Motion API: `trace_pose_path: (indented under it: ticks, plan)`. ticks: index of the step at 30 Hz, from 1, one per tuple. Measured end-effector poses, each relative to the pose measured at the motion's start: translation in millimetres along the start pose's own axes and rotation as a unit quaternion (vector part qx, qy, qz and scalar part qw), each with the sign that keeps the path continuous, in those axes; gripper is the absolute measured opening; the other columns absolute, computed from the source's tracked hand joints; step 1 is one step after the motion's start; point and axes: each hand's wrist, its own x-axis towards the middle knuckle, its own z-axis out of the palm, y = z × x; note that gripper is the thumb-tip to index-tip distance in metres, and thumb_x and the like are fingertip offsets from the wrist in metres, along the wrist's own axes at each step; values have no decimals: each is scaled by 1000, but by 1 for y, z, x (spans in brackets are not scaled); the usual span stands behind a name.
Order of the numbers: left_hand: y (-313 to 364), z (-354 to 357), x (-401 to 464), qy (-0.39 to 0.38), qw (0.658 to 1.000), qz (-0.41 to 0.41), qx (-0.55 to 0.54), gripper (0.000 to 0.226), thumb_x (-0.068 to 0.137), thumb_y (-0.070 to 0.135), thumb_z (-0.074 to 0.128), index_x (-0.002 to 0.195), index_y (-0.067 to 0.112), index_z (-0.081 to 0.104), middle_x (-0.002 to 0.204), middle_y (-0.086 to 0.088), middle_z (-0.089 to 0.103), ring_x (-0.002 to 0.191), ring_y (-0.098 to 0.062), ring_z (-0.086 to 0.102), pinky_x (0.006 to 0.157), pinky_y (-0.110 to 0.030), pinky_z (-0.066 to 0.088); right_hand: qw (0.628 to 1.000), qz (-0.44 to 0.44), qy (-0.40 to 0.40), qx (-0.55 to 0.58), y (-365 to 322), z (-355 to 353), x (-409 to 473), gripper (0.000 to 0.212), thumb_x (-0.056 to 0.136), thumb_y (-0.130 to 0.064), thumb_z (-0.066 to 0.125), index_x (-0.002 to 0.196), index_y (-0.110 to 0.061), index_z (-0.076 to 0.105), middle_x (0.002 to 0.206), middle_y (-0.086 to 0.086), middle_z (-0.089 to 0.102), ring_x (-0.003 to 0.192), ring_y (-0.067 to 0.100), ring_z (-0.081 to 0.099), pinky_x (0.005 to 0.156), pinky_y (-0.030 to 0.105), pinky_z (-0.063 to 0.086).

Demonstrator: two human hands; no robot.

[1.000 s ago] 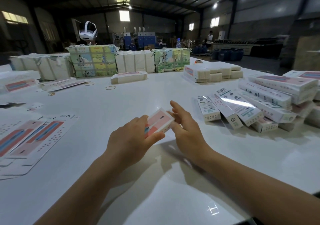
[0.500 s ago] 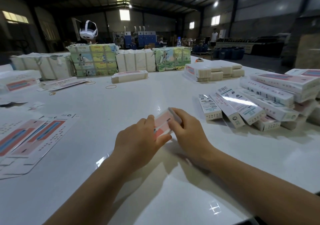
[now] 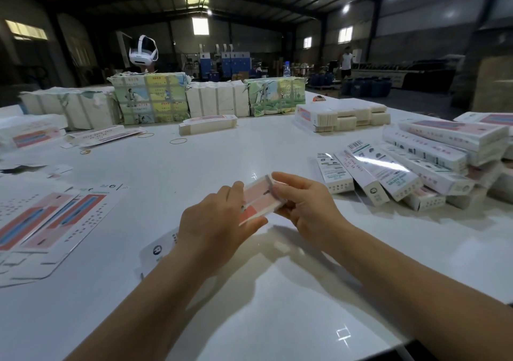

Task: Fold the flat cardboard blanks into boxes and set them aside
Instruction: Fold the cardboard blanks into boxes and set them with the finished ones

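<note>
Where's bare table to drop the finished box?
Free: mid-table strip between the hands' box and the rubber band; also the near edge under the forearms. Crowded: folded boxes on the right, flat blanks on the left.

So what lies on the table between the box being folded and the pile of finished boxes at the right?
Nothing: in the head view that stretch of white table is bare between the box held in both hands and the finished pile.

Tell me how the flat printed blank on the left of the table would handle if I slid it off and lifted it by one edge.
The flat blank is a thin, wide sheet lying flush on the table, so it would probably sag and feel light. The tabletop shines with reflections, so the blank likely slides easily. Its cut flaps look apt to bend or crease.
</note>
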Motion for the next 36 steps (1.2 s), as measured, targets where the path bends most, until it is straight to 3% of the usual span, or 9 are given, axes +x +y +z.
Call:
trace_pose_path:
  ticks: [7,13,16,19,23,25,28,33,36]
  plan:
    - [1,-4,0,39,998,23,-33,71,81,60,53,134,12,46,107,-5,63,88,-26,62,61,-35,49,999,-47,3,-23,-3,2,-3,19,94,-10,55,90,-17,72,83,5,75,81,18,71,72,27,57]
    - [-2,-10,-1,66,994,76,36,68,69,50,72,113,-1,64,81,-12,67,59,-29,63,42,-33,49,1000,6,2,-1,-7,1,-1,23,90,1,55,106,-5,70,91,8,75,85,20,70,82,32,56]
    - [-3,-10,0,67,991,91,79,70,64,51,77,109,-1,66,78,-11,67,56,-28,62,41,-30,46,995,2,24,-100,-7,1,-4,24,84,-3,62,88,-21,77,83,-4,74,83,15,64,75,30,51]
    - [-1,-8,-1,51,990,91,93,72,63,52,78,110,-1,66,78,-11,68,56,-28,63,41,-30,48,972,-81,58,-214,-6,3,-7,36,84,-7,60,69,-35,75,85,0,69,74,6,60,68,20,42]
    - [3,-8,-1,42,992,69,98,72,62,52,80,109,-1,66,76,-11,67,54,-27,62,41,-29,47,926,-167,41,-337,-1,5,-12,39,90,-3,46,89,-28,75,88,5,58,81,11,56,68,8,39]
    - [4,-9,-1,47,993,52,95,72,62,51,79,109,-2,66,75,-11,67,54,-27,61,40,-29,46,917,-199,54,-341,1,6,-13,35,91,-3,49,101,-24,74,92,6,63,87,13,59,73,12,43]
    - [7,-9,-2,54,992,39,104,72,60,52,81,106,-2,67,71,-11,65,52,-26,61,40,-28,46,914,-230,81,-324,4,7,-13,29,89,-1,55,94,-22,75,90,10,68,87,18,61,79,28,48]
    - [15,-7,-2,62,987,34,142,73,52,59,82,95,0,71,61,-7,61,44,-20,56,36,-22,40,832,-330,97,-436,10,6,-13,22,89,2,54,93,-5,74,76,9,56,69,20,54,63,24,40]
    - [15,-6,-3,70,986,34,148,73,53,59,81,95,0,71,60,-7,60,43,-20,55,36,-22,39,832,-329,92,-437,9,6,-13,24,88,4,54,93,-7,75,74,8,54,68,18,52,61,17,37]
